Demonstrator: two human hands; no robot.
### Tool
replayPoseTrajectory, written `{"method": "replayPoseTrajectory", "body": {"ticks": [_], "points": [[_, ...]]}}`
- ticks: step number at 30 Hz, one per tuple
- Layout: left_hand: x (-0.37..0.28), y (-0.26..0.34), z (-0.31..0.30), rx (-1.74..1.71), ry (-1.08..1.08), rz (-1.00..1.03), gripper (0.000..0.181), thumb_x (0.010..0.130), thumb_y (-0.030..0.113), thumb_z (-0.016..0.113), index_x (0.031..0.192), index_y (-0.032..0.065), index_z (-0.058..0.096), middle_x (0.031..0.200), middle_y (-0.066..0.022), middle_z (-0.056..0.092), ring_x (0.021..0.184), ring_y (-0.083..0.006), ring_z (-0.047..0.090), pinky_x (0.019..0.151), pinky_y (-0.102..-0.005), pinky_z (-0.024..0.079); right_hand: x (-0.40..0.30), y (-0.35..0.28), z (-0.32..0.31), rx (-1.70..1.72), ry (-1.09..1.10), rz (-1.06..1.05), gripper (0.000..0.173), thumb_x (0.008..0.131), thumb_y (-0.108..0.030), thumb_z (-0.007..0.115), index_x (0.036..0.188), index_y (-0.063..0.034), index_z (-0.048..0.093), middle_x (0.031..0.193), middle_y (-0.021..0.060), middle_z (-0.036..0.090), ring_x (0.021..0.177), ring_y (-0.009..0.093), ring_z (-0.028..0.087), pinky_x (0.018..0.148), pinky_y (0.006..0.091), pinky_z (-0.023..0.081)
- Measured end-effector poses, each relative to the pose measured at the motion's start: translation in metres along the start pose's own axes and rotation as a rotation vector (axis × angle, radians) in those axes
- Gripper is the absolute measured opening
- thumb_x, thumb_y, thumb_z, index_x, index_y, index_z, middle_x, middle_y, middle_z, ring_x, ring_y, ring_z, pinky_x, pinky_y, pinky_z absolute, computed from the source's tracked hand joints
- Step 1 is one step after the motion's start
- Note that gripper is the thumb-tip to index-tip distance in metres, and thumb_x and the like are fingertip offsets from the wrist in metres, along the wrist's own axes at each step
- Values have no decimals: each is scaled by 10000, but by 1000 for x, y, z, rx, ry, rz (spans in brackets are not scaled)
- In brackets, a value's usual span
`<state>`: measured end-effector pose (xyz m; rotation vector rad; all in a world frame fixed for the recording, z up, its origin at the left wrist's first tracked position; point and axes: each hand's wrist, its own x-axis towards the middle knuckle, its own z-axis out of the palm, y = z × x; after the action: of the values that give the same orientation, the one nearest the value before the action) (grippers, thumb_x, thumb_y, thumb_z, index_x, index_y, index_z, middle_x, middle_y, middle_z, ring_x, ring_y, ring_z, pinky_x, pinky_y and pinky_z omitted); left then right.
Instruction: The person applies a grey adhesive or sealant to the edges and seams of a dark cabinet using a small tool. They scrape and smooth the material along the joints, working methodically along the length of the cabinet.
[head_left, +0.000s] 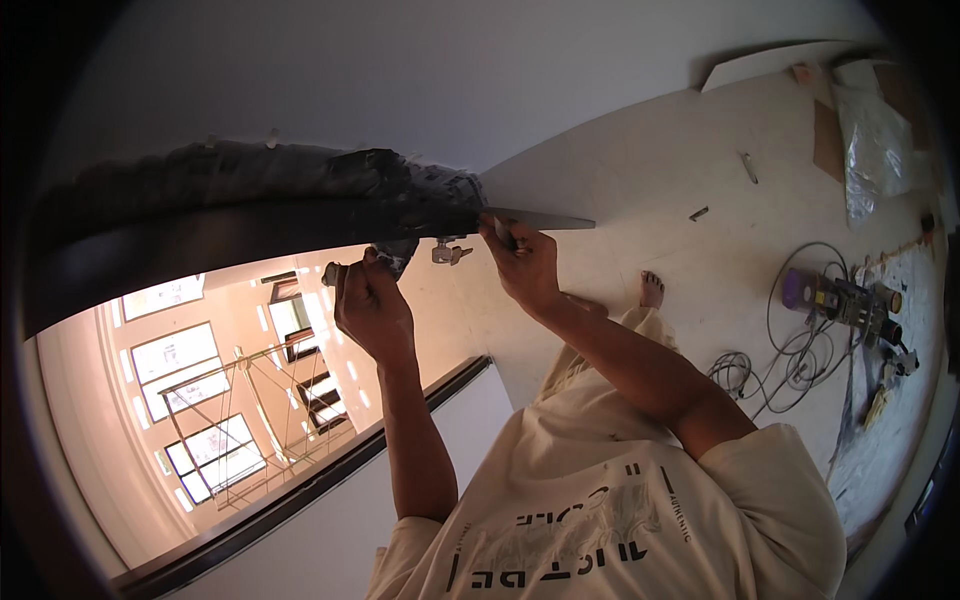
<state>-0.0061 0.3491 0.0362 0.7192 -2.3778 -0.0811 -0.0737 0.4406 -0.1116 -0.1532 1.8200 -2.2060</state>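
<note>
My left hand is closed on crumpled dark plastic film, just below a long dark frame; a small greyish wad shows beside its fingers. Film or tape bearing print wraps the frame's near end. Bent fingers of my right hand touch that end, beside a flat grey tapering piece; whether they grip something is unclear. Between the hands, keys hang at a lock on the frame's edge.
A grey-white wall rises behind the frame. Right, on the pale floor, lie a purple-ended power tool, coiled cables, plastic sheeting and small loose pieces. Through the opening, scaffolding stands by windows. My bare foot is below.
</note>
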Motion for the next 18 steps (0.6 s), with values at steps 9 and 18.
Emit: {"method": "replayPoseTrajectory", "body": {"ticks": [9, 18], "points": [[-1, -5, 0, -6, 11, 29, 232, 930, 104, 561, 757, -45, 599, 683, -164, 587, 628, -334, 548, 663, -418, 459, 8, 8, -6, -264, -5, -118, 86, 950, -89, 572, 1018, -38, 566, 606, 100, 536, 528, 115, 454, 526, 286, 393], [-11, -9, 9, -133, 284, 42, 239, 989, 161, 528, 841, 5, 632, 601, -30, 466, 525, -136, 428, 499, -313, 350, 19, 23, -26, -46, 82, -30, 106, 969, -120, 530, 983, -17, 551, 731, 125, 602, 618, 228, 576, 607, 336, 447]]}}
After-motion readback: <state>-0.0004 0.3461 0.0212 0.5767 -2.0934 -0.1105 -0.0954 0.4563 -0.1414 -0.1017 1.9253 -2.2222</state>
